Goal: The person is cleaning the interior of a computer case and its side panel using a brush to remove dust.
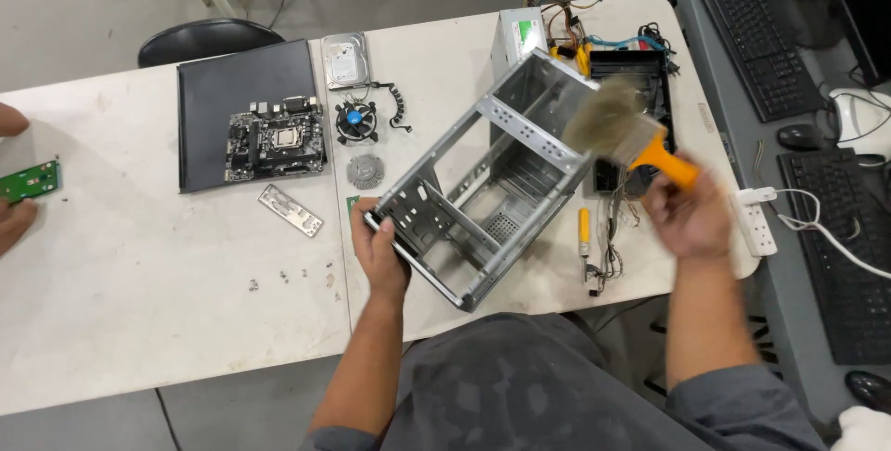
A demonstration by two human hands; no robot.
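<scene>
Bare sheet-metal computer case (492, 182), gripped by left hand (379, 245); right hand (691, 214) clasps a blurred orange-handled bristle brush (620, 131).

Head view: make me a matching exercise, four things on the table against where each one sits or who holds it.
Things:
1. metal computer case
2. orange-handled brush
3. motherboard
4. hard drive

Places:
A. lying on the dark panel
B. gripped at its near corner by the left hand
C. at the table's far edge, beyond the cooler fan
D. in the right hand, bristles at the case's far top edge

Pairs: 1-B, 2-D, 3-A, 4-C
</scene>
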